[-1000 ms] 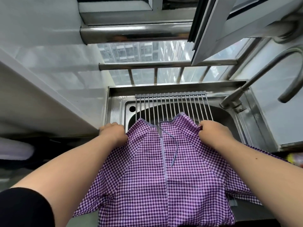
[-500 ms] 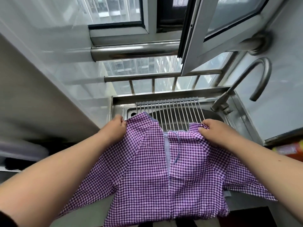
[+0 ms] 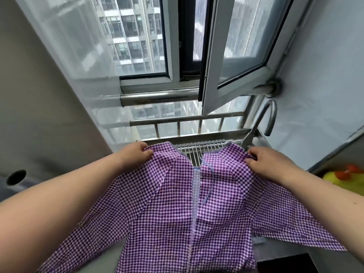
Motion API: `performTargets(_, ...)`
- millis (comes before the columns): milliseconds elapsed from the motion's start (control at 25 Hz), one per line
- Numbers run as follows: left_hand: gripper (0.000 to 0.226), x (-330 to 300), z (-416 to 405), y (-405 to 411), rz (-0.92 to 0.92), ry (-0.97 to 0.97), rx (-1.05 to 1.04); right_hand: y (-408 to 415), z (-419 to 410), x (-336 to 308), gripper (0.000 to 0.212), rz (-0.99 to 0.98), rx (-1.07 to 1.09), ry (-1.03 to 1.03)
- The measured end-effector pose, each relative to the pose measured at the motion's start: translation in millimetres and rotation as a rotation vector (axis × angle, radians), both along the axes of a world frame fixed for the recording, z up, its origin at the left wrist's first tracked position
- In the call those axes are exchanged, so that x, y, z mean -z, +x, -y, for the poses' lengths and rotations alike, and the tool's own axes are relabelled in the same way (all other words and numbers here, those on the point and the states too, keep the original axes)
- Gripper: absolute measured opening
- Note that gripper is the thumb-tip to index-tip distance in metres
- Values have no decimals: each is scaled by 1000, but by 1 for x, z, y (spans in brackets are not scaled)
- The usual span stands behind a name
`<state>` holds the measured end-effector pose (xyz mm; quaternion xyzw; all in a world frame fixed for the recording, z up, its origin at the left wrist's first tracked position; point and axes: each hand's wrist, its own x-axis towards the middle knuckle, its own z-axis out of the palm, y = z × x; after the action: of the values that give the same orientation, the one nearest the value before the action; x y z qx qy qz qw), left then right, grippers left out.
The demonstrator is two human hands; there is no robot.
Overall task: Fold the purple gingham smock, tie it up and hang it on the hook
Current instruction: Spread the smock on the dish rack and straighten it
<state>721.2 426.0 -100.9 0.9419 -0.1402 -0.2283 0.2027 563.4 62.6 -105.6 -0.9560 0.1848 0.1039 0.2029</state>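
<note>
- Purple gingham smock (image 3: 177, 213): spread open and unfolded, its lower part draped over the near edge of the counter, its body reaching toward the sink; both sleeves fan outward to left and right.
- Centre placket: a pale strip runs down the middle of the smock; a thin blue tie string (image 3: 209, 180) lies loose just right of it.
- Left hand (image 3: 136, 154): fingers pinched closed on the left shoulder of the smock at the neckline.
- Right hand (image 3: 266, 160): fingers pinched closed on the right shoulder of the smock.
- Wire rack (image 3: 199, 149): lies across the sink, showing through the neck opening between the hands.
- Faucet (image 3: 264, 119): curved, at the far right corner of the sink.
- Window (image 3: 232, 52): beyond the sink, one sash swung open.
</note>
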Motion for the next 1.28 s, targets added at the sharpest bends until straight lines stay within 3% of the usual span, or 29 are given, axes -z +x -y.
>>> performTargets(240,40,-34,12,-38,116,-43,-90,-21,17,-34,9,90,-58,-19)
performTargets(520,41,-60,10,-69,218,-58,-144,-45,21,-51,19,96,24,270)
performTargets(920,39,-83,-34,-101,202,-98,-99,-88,-38,-62,19,184,474,812)
performTargets(1280,32,-105,-104,-127,65,-243,-89,-122,-112,-70,23,341,689,1044)
